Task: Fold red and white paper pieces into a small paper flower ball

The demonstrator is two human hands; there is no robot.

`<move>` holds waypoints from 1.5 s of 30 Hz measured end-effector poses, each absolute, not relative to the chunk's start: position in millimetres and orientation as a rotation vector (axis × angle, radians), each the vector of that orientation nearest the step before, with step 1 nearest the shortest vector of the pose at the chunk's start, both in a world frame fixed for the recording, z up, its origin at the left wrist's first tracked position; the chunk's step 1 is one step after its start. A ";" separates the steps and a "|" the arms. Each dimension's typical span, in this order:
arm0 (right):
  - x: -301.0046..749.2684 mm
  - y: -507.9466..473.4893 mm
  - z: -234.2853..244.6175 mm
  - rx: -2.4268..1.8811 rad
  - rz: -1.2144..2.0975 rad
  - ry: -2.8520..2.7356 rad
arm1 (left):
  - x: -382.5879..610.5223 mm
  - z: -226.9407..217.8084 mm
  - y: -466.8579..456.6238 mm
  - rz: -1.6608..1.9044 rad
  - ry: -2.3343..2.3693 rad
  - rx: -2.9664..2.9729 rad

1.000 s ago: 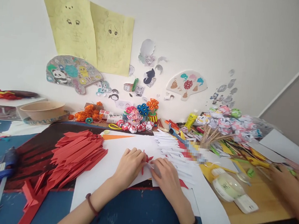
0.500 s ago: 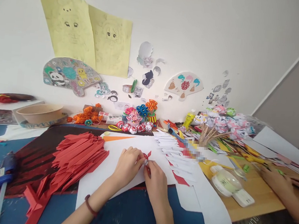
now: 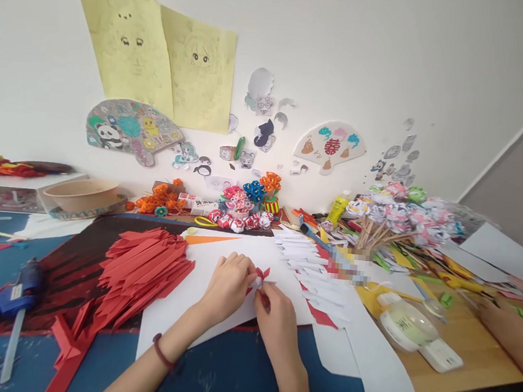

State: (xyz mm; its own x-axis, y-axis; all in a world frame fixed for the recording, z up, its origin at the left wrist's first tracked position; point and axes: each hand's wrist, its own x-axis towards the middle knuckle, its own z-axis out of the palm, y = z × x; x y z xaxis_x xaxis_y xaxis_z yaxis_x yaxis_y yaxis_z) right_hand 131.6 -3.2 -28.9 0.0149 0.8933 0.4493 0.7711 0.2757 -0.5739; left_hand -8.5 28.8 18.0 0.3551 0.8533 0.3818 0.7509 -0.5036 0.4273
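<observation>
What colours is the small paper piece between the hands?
The paper piece: red and white, head view.

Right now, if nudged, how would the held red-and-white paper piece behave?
Probably light: the paper piece looks small between the left hand and right hand. Likely easy to crush, looking like thin paper. It may loosen if released, since a red tip sticks out.

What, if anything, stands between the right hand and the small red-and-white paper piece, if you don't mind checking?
Nothing visible does: the right hand is already at the red-and-white paper piece, its grip meeting that of the left hand over the white paper sheet.
</observation>
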 end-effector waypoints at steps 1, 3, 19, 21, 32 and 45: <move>130.9 -2.4 -29.2 -1.524 0.198 -1.767 | -8.3 17.8 29.2 0.850 1.454 2.431; 129.4 -1.9 -29.2 -1.541 0.200 -1.749 | -8.2 17.1 30.0 0.842 1.439 2.431; 161.1 -7.7 -25.6 -1.546 0.228 -1.814 | -19.8 7.6 53.2 0.856 1.223 2.629; 158.6 -6.4 -25.3 -1.559 0.196 -1.822 | -19.5 12.2 46.5 0.879 1.322 2.733; 147.4 -11.6 -14.1 -1.398 -0.019 -1.811 | -10.2 20.4 16.5 0.601 1.152 3.277; 153.9 2.4 -18.5 -1.260 0.136 -1.843 | -28.7 12.9 32.0 0.852 1.097 2.984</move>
State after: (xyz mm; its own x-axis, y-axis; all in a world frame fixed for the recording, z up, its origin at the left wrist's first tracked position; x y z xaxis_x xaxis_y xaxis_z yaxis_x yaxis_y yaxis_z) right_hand 153.9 2.4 -18.5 -0.1044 0.7986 0.5927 0.7030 0.4808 -0.5240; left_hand -28.7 32.0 12.9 0.6458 0.5625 0.5163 0.6397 -0.7678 0.0364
